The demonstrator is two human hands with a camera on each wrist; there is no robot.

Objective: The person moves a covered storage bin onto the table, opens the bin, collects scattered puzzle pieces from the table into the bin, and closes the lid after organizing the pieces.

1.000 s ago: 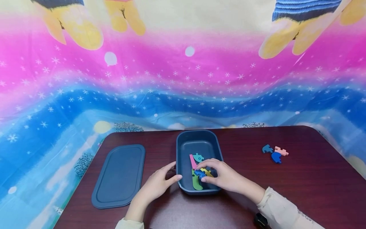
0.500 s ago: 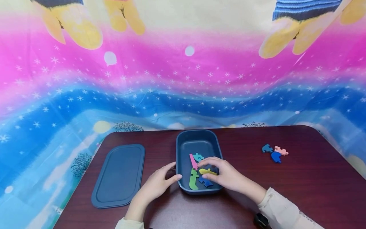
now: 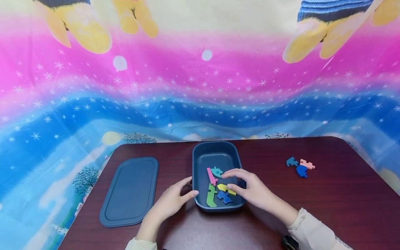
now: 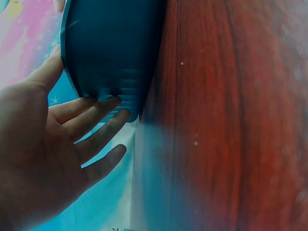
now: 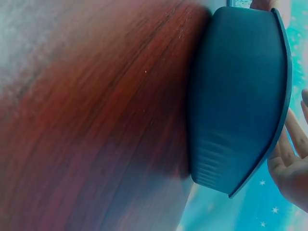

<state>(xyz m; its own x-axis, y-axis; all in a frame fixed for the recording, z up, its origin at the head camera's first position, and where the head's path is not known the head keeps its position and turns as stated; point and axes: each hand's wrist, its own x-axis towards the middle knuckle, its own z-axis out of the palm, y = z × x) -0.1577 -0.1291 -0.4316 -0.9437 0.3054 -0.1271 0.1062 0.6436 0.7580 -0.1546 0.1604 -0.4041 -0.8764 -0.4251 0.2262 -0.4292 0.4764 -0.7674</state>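
A dark blue-grey lidless box (image 3: 217,159) stands at the middle of the table. Inside lie several puzzle pieces: a pink one (image 3: 211,176), a teal one (image 3: 216,171), a green one (image 3: 211,196), a yellow one (image 3: 223,188) and a dark blue one (image 3: 224,197). My right hand (image 3: 254,187) hovers over the box's right side, thumb and fingers spread with nothing between them. Its thumb tip overlaps the yellow piece in the head view. My left hand (image 3: 171,201) rests against the box's left side, thumb at the rim and straight fingers (image 4: 98,115) along the outer wall.
A flat blue-grey lid (image 3: 129,192) lies on the table at the left. Farther right sit a teal piece (image 3: 292,161), a light pink piece (image 3: 307,164) and a blue piece (image 3: 301,171). A printed cloth (image 3: 200,86) hangs behind the table (image 3: 337,198).
The dark blue piece left my right hand's fingers and now lies on the box floor below the yellow piece. My right hand then drew slightly up and right; my left hand stayed put.
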